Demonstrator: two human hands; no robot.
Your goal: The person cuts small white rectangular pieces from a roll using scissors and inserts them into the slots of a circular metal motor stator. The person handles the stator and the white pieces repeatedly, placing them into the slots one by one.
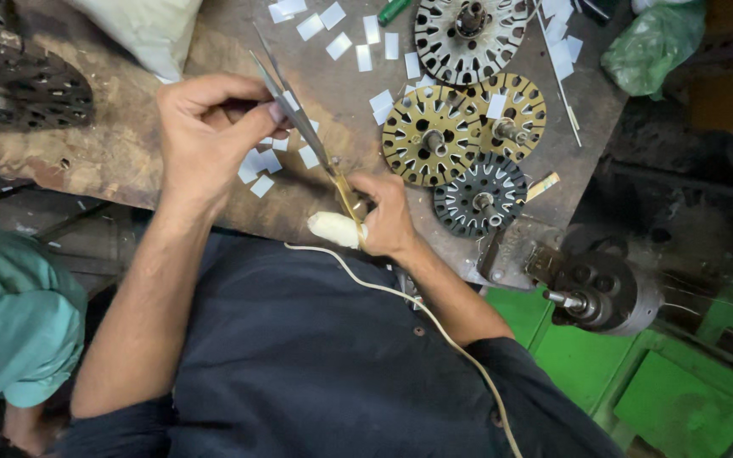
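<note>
Right hand point(388, 216) is gripping the scissors point(311, 136) by the handles, grip clamped, one finger wrapped in a white bandage point(335, 229). Left hand point(205, 127) is pinching a small white paper piece point(288, 100) at the blades, grip closed on it. More white rectangular slips point(260, 165) are lying scattered on the worn table point(120, 144). Slotted round stator discs point(430, 136) are sitting just right of the hands. Green plastic bag point(651, 42) is lying at the far right corner.

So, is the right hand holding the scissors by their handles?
Yes, the right hand grips the scissors at their brass-coloured handles.
</note>
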